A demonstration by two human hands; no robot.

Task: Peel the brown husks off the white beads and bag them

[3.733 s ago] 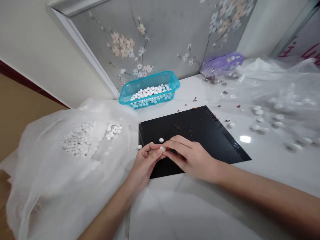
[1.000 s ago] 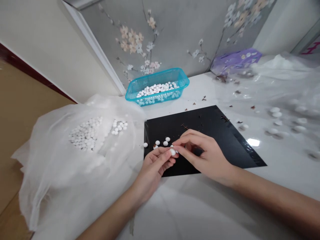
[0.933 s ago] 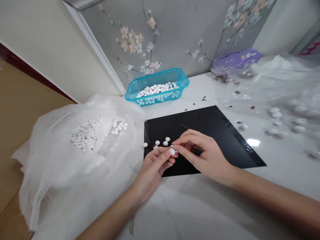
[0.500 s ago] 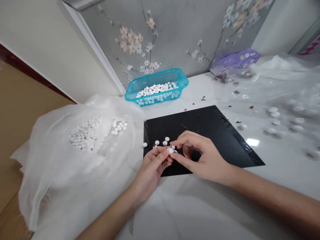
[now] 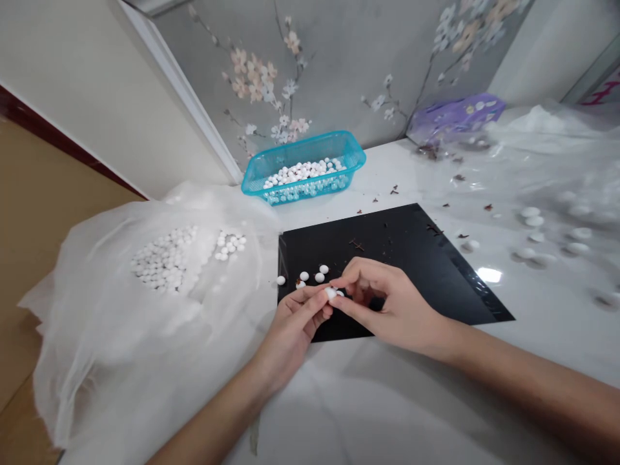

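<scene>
Between the thumb and forefinger of my left hand (image 5: pixel 301 313) is a small white ball (image 5: pixel 330 293), slightly oval. My right hand (image 5: pixel 382 297) meets it from the right, with the thumb at its side and the forefinger at its top edge; whether a finer piece sits in that pinch is too small to tell. Both hands are over a black sheet (image 5: pixel 416 265). Just beyond my fingers lie several loose white balls (image 5: pixel 320 277), one with a reddish-brown bit beside it. Another white ball (image 5: pixel 281 280) rests at the sheet's left edge.
A blue plastic basket (image 5: pixel 300 194) of white balls stands at the back. On the left spreads a translucent bag (image 5: pixel 106 336) with many balls. Brown scraps (image 5: pixel 357 245) dot the sheet and white table (image 5: pixel 300 426). Clear plastic (image 5: pixel 508 168) and a purple packet (image 5: pixel 458 116) lie right.
My right forefinger has come down onto the white ball, and its other fingers have curled in closer. The left hand has hardly moved.
</scene>
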